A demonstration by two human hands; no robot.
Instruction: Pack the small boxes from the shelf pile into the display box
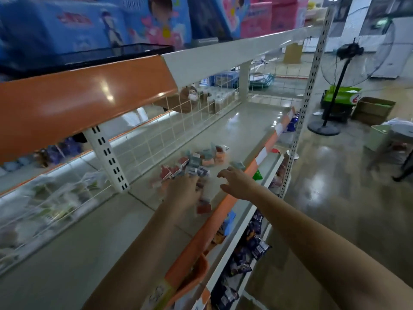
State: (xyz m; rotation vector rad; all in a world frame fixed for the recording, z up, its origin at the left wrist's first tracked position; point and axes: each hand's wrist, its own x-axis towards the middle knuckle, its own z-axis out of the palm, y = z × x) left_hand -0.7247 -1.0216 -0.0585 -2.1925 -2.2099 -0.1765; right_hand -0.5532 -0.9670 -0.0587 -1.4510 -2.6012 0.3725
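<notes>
Left hand (184, 186) grips blurred small boxes (196, 163) — right hand (234, 179) beside.

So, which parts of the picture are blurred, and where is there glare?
Head view: motion blur smears the left hand and the pile of small boxes; the right hand is a little sharper; lamp glare sits on the orange shelf panel and the glossy floor; wide-angle distortion tilts the shelf upright.

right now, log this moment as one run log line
phase: reaching | left hand: on pile of small red and grey boxes, grip blurred | right hand: open over pale shelf | display box: unseen
</notes>
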